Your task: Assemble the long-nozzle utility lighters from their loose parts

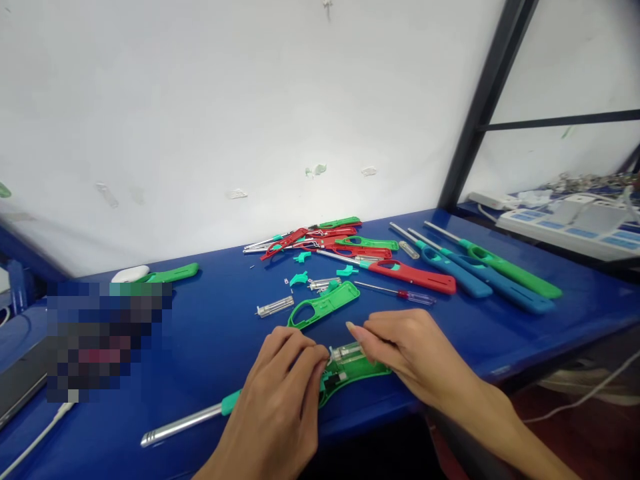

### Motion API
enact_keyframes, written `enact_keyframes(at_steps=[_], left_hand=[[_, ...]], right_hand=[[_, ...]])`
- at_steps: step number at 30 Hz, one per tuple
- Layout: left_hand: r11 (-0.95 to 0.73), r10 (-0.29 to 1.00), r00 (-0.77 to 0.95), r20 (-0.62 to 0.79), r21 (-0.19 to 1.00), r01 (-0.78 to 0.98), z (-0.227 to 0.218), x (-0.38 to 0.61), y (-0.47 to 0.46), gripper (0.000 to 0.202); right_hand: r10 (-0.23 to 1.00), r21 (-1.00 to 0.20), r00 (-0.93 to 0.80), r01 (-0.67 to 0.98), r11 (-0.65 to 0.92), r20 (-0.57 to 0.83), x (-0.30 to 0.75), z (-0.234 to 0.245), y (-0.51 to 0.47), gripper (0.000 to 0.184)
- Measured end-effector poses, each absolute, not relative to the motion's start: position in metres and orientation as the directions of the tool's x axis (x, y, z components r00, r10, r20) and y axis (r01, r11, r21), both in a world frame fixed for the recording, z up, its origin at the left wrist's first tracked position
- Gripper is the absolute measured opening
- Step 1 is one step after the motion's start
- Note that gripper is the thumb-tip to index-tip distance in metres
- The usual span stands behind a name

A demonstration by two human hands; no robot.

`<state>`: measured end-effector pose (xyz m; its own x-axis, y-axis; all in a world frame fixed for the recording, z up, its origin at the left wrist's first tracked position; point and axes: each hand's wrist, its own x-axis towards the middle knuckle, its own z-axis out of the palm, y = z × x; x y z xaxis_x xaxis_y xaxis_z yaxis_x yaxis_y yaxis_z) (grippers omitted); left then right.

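A long-necked gas lighter with its green handle half (367,368) opened lies at the table's front edge, its metal tube (183,425) pointing left. My left hand (280,390) is closed around the middle of this lighter, covering its trigger area. At the handle end, my right hand (400,347) is closed on a clear fuel tank (347,352), which lies in or just over the green shell; the exact seating is hidden. Just beyond my hands rests a loose green handle half (325,305). Another clear tank (275,306) lies to its left.
A screwdriver (400,293) and a red lighter (415,275) lie behind my right hand. Blue lighters (455,270) and a green one (520,270) are at the right. Red and green lighter parts (345,247) pile up near the wall. A black device (25,377) is far left.
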<state>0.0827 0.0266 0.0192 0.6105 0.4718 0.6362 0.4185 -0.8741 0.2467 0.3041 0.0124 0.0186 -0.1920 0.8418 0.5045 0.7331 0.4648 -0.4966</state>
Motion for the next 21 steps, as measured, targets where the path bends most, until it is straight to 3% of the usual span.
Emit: enact_keyframes(at_steps=[5,14,21], left_hand=[[-0.877,0.468,0.616,0.634,0.246,0.413,0.0192,0.0837,0.0270,0.022],[-0.829,0.545,0.574,0.612,0.290,0.478,0.0161,0.0817,0.0278,0.017],[-0.866,0.482,0.627,0.612,0.225,0.446,0.0166,0.0826,0.0283,0.021]], right_hand=[[0.809,-0.465,-0.205,0.729,0.501,0.550,0.3032,0.0183,0.0108,0.057],[0.847,-0.525,-0.126,0.735,0.429,0.516,0.3042,0.0169,0.0076,0.054],[0.796,-0.448,-0.167,0.751,0.485,0.581,0.3048,0.0171,0.0080,0.053]])
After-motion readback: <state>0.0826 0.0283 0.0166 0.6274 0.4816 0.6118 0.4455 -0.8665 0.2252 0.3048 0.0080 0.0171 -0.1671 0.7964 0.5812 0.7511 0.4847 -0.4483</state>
